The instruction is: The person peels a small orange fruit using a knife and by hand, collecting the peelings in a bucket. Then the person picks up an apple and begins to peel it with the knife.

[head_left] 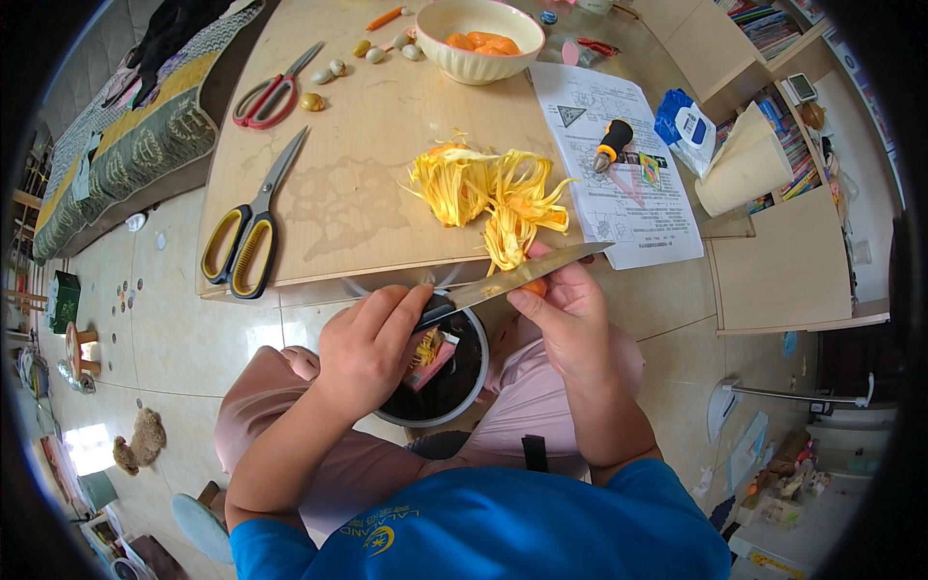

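Note:
My left hand (368,349) is closed around the black handle of a kitchen knife (500,284), whose blade slants up to the right. In my right hand (569,312), the fingers and thumb pinch a small piece of orange fruit (535,286) behind and below the blade. Stringy yellow fibres (507,235) hang at the table edge just above the blade and join a larger heap of yellow fibres (453,185) on the wooden table (348,159). A cream bowl (471,69) with peeled orange pieces (484,43) stands at the table's far side.
Black-and-yellow scissors (250,225) and red-handled scissors (275,94) lie left on the table, near several small oval fruits or nuts (321,76). Right are printed papers (631,210), a stubby screwdriver (613,145), a wipes pack (685,130) and a paper roll (747,159). A bin (478,362) stands below between the knees.

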### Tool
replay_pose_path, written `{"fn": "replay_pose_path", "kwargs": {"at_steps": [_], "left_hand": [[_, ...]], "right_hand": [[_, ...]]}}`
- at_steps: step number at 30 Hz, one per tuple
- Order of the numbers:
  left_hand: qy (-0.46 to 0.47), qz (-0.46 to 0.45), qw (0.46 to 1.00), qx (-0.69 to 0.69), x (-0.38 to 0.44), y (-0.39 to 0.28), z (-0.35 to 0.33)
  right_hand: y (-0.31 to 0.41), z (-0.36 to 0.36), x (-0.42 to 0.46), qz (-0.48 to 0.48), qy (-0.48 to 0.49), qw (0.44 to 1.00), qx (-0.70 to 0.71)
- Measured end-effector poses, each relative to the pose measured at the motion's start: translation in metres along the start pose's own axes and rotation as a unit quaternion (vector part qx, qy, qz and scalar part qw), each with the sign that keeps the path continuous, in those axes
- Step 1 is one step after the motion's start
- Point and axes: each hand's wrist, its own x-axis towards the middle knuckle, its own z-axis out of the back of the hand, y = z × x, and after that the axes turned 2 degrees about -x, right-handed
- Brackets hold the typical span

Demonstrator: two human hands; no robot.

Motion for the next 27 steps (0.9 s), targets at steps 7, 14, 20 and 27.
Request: {"fn": "replay_pose_path", "kwargs": {"at_steps": [7,14,20,27], "left_hand": [[-0.010,-0.017,1.000,0.019,0.004,0.000,-0.002],[-0.020,-0.018,0.999,0.036,0.008,-0.001,-0.004],[-0.021,-0.004,1.000,0.014,0.012,-0.003,-0.009],[0.001,0.107,0.983,-0.151,0.016,-0.009,-0.011]], "right_hand": [[0.001,-0.003,0.000,-0.009,-0.008,1.000,-0.016],[0.002,-0.006,0.001,-0.019,-0.025,0.999,-0.027],[0.003,-0.012,0.002,0.002,-0.008,0.999,-0.046],[0.003,-0.015,0.004,0.028,-0.011,1.000,0.001]]}}
